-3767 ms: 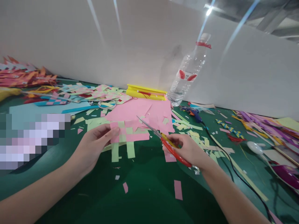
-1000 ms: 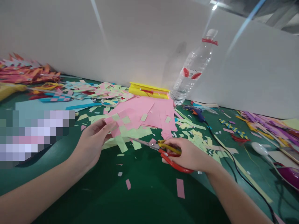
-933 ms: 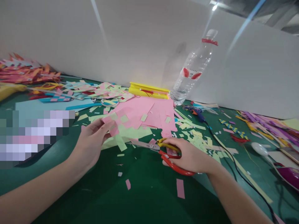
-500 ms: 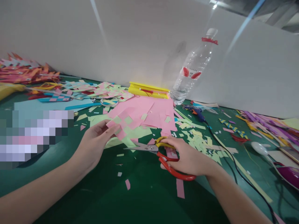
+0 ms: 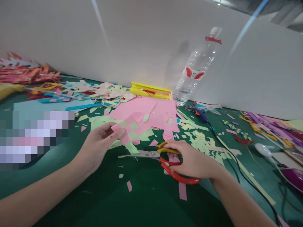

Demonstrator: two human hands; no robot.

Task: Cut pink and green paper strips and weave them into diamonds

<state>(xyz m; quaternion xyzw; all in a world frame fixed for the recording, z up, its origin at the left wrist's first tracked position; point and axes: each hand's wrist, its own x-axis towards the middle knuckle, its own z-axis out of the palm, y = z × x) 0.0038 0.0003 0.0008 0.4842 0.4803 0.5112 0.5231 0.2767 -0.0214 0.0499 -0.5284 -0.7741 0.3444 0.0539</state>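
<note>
Left hand (image 5: 101,145) and right hand (image 5: 191,157) are apart, both above the green table (image 5: 151,208).

Left hand: thumb and fingers pinched on one end of a woven paper piece (image 5: 129,130), pink and pale green in a checked pattern. The piece slants down toward the right, raised in front of the pink sheet (image 5: 134,105). A pale green strip (image 5: 131,148) hangs from its lower edge and meets the scissor blades; whether the blades have cut through it cannot be told.

Right hand: closed around the handles of the scissors (image 5: 152,154), one handle yellow, one red. Blades point left, lying below the woven paper piece. A thin sliver of green paper shows at the tip; whether it is on the blade or on the table behind is unclear.

Near the hands: a pink scrap (image 5: 182,191) lies below the right hand, a smaller pink scrap (image 5: 129,186) further left, and a white scrap (image 5: 121,176) just above that one. Green scraps (image 5: 200,142) are scattered beyond the right hand.

Back of table: yellow folder-like object (image 5: 149,92) along the wall (image 5: 113,41), at the far edge of the pink sheet. Clear bottle (image 5: 195,71) just to its right, appearing tilted, red band at the neck. Blue glue gun (image 5: 200,114) right of the bottle's base, its black cord (image 5: 227,157) running toward the near right.
</note>
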